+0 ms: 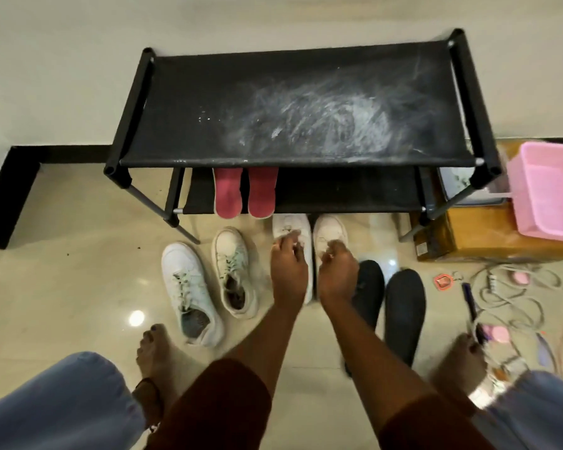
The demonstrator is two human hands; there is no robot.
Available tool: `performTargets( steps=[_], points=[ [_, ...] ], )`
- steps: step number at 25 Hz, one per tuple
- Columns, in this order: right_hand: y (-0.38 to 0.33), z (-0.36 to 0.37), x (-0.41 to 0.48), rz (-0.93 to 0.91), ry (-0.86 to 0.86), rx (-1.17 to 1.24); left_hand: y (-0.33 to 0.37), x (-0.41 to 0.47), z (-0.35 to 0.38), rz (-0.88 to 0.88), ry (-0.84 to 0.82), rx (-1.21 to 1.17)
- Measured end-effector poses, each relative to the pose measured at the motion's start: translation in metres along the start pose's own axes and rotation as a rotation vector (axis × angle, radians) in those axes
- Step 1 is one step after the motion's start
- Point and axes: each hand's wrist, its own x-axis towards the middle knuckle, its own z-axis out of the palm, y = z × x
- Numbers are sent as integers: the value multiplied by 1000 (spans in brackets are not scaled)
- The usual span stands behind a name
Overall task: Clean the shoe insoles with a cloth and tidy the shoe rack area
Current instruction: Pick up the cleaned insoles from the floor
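A black two-tier shoe rack (137, 108) stands against the wall, its top shelf smeared with white dust. Two red insoles (228, 193) lie side by side on the lower shelf. On the floor in front sits a pair of white shoes (329, 227). My left hand (288, 267) grips the left shoe of that pair and my right hand (337, 271) grips the right one, fingers curled over their openings. Two dark grey insoles (403, 306) lie flat on the floor just right of my right hand. No cloth is in view.
Another pair of white sneakers (189, 287) lies loose on the floor to the left. A pink plastic basin (550, 196) rests on a brown cardboard box (488, 232) at the right. Cables (514, 297) and small clutter cover the floor at right. My bare feet flank the shoes.
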Motion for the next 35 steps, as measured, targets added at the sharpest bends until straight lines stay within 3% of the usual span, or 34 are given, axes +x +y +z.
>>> performTargets(
  steps=[5,10,12,15,20,28,35],
  points=[
    [108,-26,-33,171,18,-68,-1,-96,58,-152,-230,39],
    [193,-35,-32,437,-60,-225,-37,-134,109,-267,-561,359],
    [217,-35,-29,579,-28,-196,-48,-140,126,-392,-641,391],
    [241,-34,-21,659,-7,-241,-52,-142,146,-580,-634,360],
    [262,-34,-3,757,-60,-186,-53,-139,166,-677,-568,311],
    [273,-50,-8,726,-118,-3,-56,-142,155,-572,-717,387],
    [239,-78,-32,663,-102,201,-33,-149,104,-510,-619,242]
  ],
)
